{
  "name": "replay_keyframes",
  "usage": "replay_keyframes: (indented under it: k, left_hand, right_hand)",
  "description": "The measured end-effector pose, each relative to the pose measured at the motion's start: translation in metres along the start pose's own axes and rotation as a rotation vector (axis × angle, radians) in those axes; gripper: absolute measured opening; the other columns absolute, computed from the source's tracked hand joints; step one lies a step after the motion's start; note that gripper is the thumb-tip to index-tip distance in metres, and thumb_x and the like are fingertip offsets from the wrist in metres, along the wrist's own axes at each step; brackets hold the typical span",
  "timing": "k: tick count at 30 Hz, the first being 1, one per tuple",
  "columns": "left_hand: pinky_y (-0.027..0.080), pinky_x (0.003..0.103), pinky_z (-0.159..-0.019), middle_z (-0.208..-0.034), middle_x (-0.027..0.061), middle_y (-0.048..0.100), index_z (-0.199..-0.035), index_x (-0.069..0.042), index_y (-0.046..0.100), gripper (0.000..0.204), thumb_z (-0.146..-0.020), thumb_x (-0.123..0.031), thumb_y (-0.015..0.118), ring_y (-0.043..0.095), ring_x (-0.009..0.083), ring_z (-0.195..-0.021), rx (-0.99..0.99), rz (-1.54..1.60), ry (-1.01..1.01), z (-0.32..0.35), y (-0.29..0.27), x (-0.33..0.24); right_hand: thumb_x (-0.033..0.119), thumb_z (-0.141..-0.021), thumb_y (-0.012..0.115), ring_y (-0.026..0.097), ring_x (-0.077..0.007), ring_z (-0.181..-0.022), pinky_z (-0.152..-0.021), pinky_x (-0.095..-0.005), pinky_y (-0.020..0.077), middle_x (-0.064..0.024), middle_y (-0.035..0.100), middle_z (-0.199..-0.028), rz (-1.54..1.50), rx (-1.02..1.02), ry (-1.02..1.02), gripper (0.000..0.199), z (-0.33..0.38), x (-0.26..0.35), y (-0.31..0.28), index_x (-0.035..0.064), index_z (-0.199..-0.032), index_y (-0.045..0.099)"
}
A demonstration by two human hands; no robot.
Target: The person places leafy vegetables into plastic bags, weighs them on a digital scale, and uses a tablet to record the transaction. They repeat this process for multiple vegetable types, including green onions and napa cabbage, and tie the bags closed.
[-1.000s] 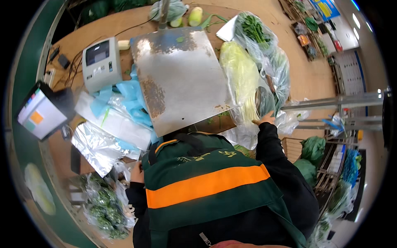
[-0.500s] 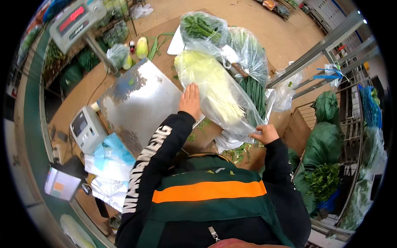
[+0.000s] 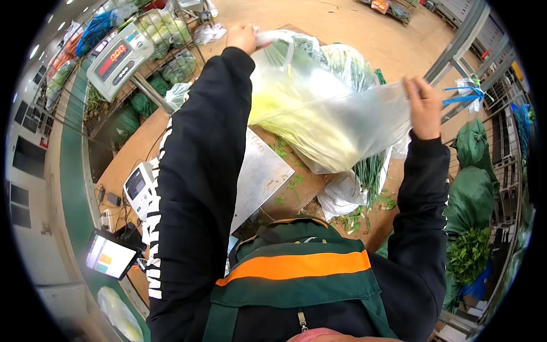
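Observation:
A clear plastic bag (image 3: pixel 342 119) with a pale yellow-green cabbage inside hangs in the air above the wooden table (image 3: pixel 310 188). My left hand (image 3: pixel 244 37) grips the bag's top edge at the upper middle. Over on the right, my right hand (image 3: pixel 423 107) pinches the other side of the bag's mouth, stretching it between both raised arms. Behind the bag lie more bagged green vegetables (image 3: pixel 356 60).
A steel scale platform (image 3: pixel 259 179) lies on the table under my left arm. A white label printer (image 3: pixel 138 188), a small screen (image 3: pixel 109 256) and a scale display (image 3: pixel 118 57) stand at the left. Green sacks of leafy vegetables (image 3: pixel 473 188) sit on metal racks at the right.
Both hands have lifted the bagged cabbage off the table and raised it high, pulling the bag's mouth wide apart. The view has tilted and swung left.

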State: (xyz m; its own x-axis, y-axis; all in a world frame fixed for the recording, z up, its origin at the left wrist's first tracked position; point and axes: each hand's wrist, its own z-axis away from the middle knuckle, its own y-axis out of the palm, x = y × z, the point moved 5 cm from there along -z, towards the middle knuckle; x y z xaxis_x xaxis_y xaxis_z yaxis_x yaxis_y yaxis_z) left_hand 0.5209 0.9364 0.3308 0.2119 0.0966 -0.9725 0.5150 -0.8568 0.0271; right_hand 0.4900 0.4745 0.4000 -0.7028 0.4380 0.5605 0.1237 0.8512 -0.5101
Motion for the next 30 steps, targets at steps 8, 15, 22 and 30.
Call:
replay_keyframes:
  k: [8, 15, 22, 30]
  left_hand:
    - [0.061, 0.039, -0.086, -0.114, 0.0136, 0.063, -0.125, 0.004, 0.051, 0.028, -0.107, -0.015, 0.043, 0.067, 0.0252, -0.103, 0.111, -0.315, 0.392, -0.044, -0.005, -0.064]
    - [0.048, 0.028, -0.056, -0.080, 0.0016, 0.060, -0.097, -0.007, 0.068, 0.016, -0.101, -0.015, 0.054, 0.058, 0.0121, -0.067, 0.470, -0.383, -0.044, -0.036, 0.103, -0.045]
    - [0.048, 0.028, -0.069, -0.100, 0.0117, 0.069, -0.127, 0.000, 0.062, 0.046, -0.084, -0.012, 0.074, 0.059, 0.0151, -0.079, 0.694, -0.625, -0.296, 0.036, 0.140, 0.007]
    - [0.051, 0.023, -0.071, -0.116, 0.0091, 0.068, -0.123, -0.006, 0.057, 0.035, -0.091, 0.006, 0.055, 0.064, 0.0148, -0.093, 0.480, -0.070, -0.028, -0.047, 0.197, -0.052]
  right_hand:
    - [0.007, -0.089, 0.063, 0.036, -0.0129, -0.065, -0.067, -0.0290, 0.0321, -0.0017, 0.037, -0.069, -0.144, -0.110, -0.254, 0.024, 0.002, 0.057, -0.062, 0.0009, -0.073, 0.047]
    - [0.008, -0.069, 0.068, 0.051, -0.0283, -0.057, -0.071, -0.0410, 0.0410, -0.0092, 0.049, -0.058, 0.267, 0.368, -0.335, 0.019, 0.094, 0.011, -0.013, 0.0068, -0.058, 0.052]
    - [0.008, -0.079, 0.059, 0.064, -0.0286, -0.077, -0.078, -0.0470, 0.0478, -0.0133, 0.060, -0.080, 0.470, 0.653, -0.275, 0.007, 0.179, -0.049, 0.041, 0.0045, -0.084, 0.061]
    - [0.002, -0.087, 0.049, 0.065, -0.0394, -0.081, -0.073, -0.0474, 0.0533, -0.0223, 0.063, -0.088, 0.281, 0.683, -0.122, 0.009, 0.149, -0.132, 0.198, -0.0024, -0.094, 0.053]
